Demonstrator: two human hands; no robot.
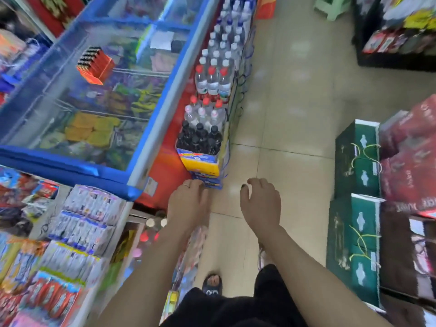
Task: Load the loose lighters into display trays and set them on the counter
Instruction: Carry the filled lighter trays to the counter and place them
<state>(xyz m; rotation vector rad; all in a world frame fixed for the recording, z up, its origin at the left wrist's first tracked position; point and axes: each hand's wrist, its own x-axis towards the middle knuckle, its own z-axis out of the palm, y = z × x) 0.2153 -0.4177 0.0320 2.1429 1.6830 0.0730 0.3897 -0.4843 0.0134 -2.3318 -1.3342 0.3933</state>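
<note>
An orange display tray (96,65) filled with black-topped lighters stands on the glass lid of the blue chest freezer (151,107), at the upper left. My left hand (188,204) hangs in front of me over the aisle floor, fingers relaxed and holding nothing, a ring on one finger. My right hand (260,204) is beside it, to the right, fingers loosely curled and empty. Both hands are well below and to the right of the tray. No loose lighters show in this blurred view.
Crates of bottled water and dark drinks (207,114) line the freezer's right side. A snack rack (77,232) stands at the lower left. Green boxes (356,175) and red boxes (410,147) are stacked at the right. A tiled aisle (287,114) runs between them.
</note>
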